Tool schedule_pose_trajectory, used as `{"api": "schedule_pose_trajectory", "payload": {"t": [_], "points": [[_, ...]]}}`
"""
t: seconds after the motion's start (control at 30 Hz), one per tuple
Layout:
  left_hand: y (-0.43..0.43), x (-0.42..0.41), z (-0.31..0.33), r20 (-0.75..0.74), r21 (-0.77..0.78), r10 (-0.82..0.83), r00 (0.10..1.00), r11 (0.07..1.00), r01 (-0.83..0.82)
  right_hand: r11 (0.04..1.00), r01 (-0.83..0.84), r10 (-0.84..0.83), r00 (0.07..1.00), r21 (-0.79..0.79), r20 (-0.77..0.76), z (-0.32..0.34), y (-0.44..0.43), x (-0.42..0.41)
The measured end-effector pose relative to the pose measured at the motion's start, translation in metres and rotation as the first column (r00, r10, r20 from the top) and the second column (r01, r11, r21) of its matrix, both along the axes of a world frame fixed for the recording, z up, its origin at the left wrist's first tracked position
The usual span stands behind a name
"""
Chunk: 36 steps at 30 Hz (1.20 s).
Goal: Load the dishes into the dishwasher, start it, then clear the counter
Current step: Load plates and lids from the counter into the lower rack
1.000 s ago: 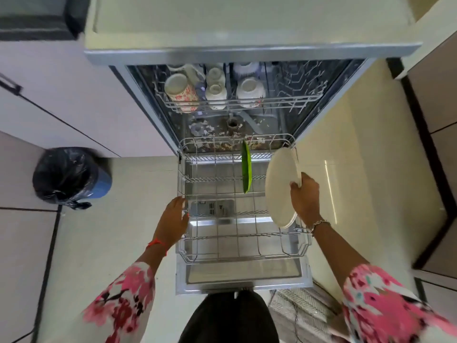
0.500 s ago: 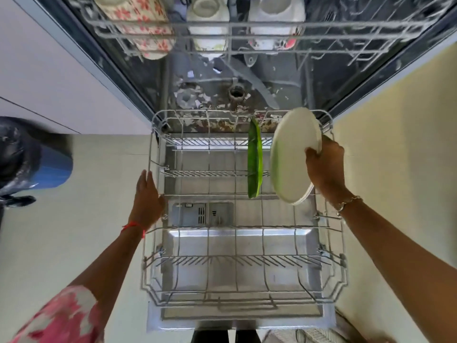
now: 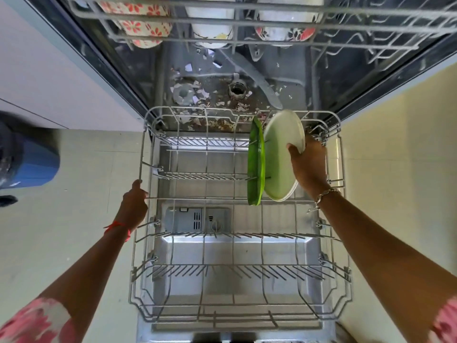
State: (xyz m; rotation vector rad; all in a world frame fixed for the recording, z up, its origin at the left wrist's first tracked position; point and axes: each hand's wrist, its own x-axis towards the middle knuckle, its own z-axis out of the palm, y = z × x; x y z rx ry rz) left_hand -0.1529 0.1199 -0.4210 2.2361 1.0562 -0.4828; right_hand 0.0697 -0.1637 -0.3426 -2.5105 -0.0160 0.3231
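Curling round the white plate's (image 3: 282, 154) right rim, the right hand's (image 3: 309, 167) fingers (image 3: 315, 148) are holding it upright at the rack's (image 3: 146, 134) far right, with the nearer rows lying open. It is now standing closer to the green plate (image 3: 256, 164) than a moment ago. The left hand's (image 3: 134, 204) fingers are gripping the rack's left rim.

The floor (image 3: 74, 231) was laid in pale cream tiles with thin grout lines and showed light specks. A pale cabinet front (image 3: 49, 78) with one dark seam stood upper left. A blue bin (image 3: 34, 167) with a black liner sat at the left edge.
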Motion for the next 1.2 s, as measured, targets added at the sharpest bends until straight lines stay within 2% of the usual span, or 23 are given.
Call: {"api": "schedule_pose_trajectory", "payload": {"t": [0.13, 0.23, 0.4, 0.53, 0.57, 0.63, 0.73, 0.8, 0.87, 0.9, 0.97, 1.07, 1.2], "points": [[-0.001, 0.004, 0.016, -0.053, -0.029, -0.007, 0.999, 1.000, 0.005, 1.000, 0.012, -0.013, 0.998, -0.008, -0.059, 0.014, -0.003, -0.003], [-0.005, 0.006, 0.041, -0.035, 0.001, -0.130, 0.991, 0.991, 0.131, 0.999, 0.028, -0.030, 0.994, -0.023, -0.105, 0.029, -0.010, -0.009], [-0.028, 0.007, 0.138, 0.010, -0.009, -0.287, 0.958, 0.958, 0.287, 0.996, -0.045, 0.029, 0.981, -0.082, -0.190, 0.089, -0.012, -0.030], [-0.049, -0.004, 0.242, 0.173, 0.070, -0.364, 0.915, 0.931, 0.357, 0.936, -0.307, 0.249, 0.924, -0.174, -0.292, 0.175, 0.005, -0.073], [-0.054, -0.007, 0.266, 0.168, 0.059, -0.373, 0.912, 0.928, 0.368, 0.917, -0.361, 0.297, 0.900, -0.166, -0.318, 0.194, 0.010, -0.085], [-0.061, -0.023, 0.321, 0.137, 0.012, -0.293, 0.946, 0.956, 0.294, 0.894, -0.442, 0.392, 0.847, -0.068, -0.358, 0.237, 0.023, -0.110], [-0.062, -0.056, 0.370, 0.167, 0.071, -0.240, 0.956, 0.970, 0.232, 0.802, -0.597, 0.550, 0.746, -0.014, -0.375, 0.287, 0.041, -0.150], [-0.060, -0.084, 0.393, 0.196, 0.099, -0.198, 0.961, 0.978, 0.181, 0.693, -0.721, 0.662, 0.649, -0.025, -0.376, 0.311, 0.055, -0.175], [-0.056, -0.114, 0.409, 0.194, 0.114, -0.178, 0.965, 0.981, 0.158, 0.609, -0.790, 0.739, 0.598, -0.070, -0.310, 0.330, 0.070, -0.195], [-0.053, -0.125, 0.414, 0.185, 0.107, -0.160, 0.970, 0.984, 0.142, 0.597, -0.801, 0.747, 0.579, -0.053, -0.326, 0.337, 0.079, -0.202], [-0.040, -0.149, 0.423, 0.193, 0.126, -0.133, 0.972, 0.986, 0.110, 0.507, -0.858, 0.801, 0.504, -0.082, -0.321, 0.349, 0.097, -0.220], [-0.014, -0.177, 0.427, 0.207, 0.147, -0.129, 0.970, 0.984, 0.100, 0.448, -0.880, 0.838, 0.474, -0.157, -0.270, 0.359, 0.127, -0.242], [0.043, -0.212, 0.433, 0.236, 0.164, -0.112, 0.965, 0.984, 0.073, 0.463, -0.874, 0.849, 0.485, -0.150, -0.209, 0.362, 0.182, -0.268]]}}
